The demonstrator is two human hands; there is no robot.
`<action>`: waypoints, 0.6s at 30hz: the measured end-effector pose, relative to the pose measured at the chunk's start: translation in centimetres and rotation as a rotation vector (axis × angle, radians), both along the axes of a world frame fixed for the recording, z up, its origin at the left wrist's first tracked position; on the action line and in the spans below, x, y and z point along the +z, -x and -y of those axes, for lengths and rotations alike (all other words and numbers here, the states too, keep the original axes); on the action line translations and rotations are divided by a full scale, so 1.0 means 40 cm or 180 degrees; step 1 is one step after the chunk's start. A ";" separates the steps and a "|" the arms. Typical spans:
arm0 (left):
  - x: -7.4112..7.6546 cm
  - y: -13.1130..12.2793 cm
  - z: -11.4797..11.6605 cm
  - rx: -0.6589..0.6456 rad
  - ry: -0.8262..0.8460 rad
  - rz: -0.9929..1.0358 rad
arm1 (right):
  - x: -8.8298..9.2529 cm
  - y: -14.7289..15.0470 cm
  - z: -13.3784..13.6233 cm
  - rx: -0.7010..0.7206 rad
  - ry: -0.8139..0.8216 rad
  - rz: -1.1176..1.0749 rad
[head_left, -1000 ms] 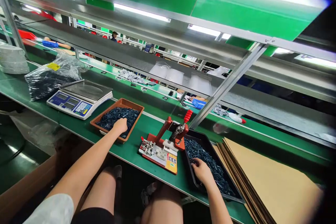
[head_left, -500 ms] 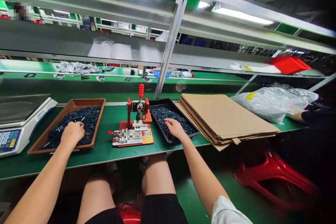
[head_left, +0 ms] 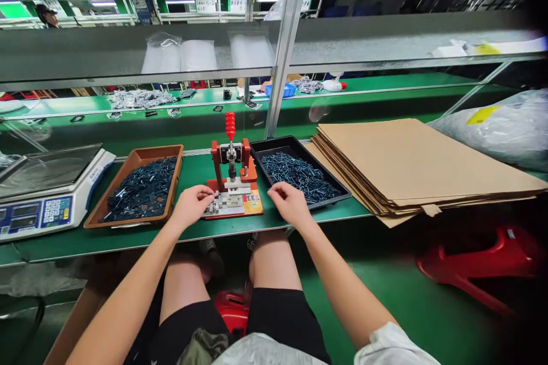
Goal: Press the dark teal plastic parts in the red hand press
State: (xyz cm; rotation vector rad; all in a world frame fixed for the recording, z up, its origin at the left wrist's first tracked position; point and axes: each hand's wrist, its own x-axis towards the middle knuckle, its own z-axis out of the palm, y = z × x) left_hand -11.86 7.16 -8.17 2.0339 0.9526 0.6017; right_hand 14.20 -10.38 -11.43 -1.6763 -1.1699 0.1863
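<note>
2 hands at the green bench (head_left: pixel 55 250) as I watch from my remote seat, and both are working right at its front edge. Left hand (head_left: pixel 191 205) is up against the base of the red hand press (head_left: pixel 233 162), fingertips (head_left: pixel 209 197) on the steel fixture (head_left: pixel 225 203). That grip looks narrow, but I cannot tell from here whether it holds a part. Right hand (head_left: pixel 291 202) sits at the near rim of the black tray (head_left: pixel 299 142), fingers half curled, and I cannot tell if anything is in them either.

The press stands upright near the front edge, midway between the 2 trays, with its red handle (head_left: pixel 230 125) pointing up. The black tray is filled with small dark blue parts (head_left: pixel 299 177). To the left, the brown tray (head_left: pixel 154 151) holds a heap of darker parts (head_left: pixel 141 188), with the digital scale (head_left: pixel 47 214) just beside it at the bench's left end.

Over to the right sit the stacked cardboard sheets (head_left: pixel 411 165), then a large plastic bag (head_left: pixel 492 131) behind them. A red stool (head_left: pixel 475 256) is down on the floor. Clear bags (head_left: pixel 197 56) line the shelf above, and across the way a far bench carries heaps of bagged parts (head_left: pixel 139 99), with a person in a cap (head_left: pixel 47 14) beyond.
</note>
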 end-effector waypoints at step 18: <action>-0.093 -0.156 0.030 -0.0284 -0.1713 -0.1346 | -0.196 0.163 -0.034 0.0302 -0.0358 -0.0824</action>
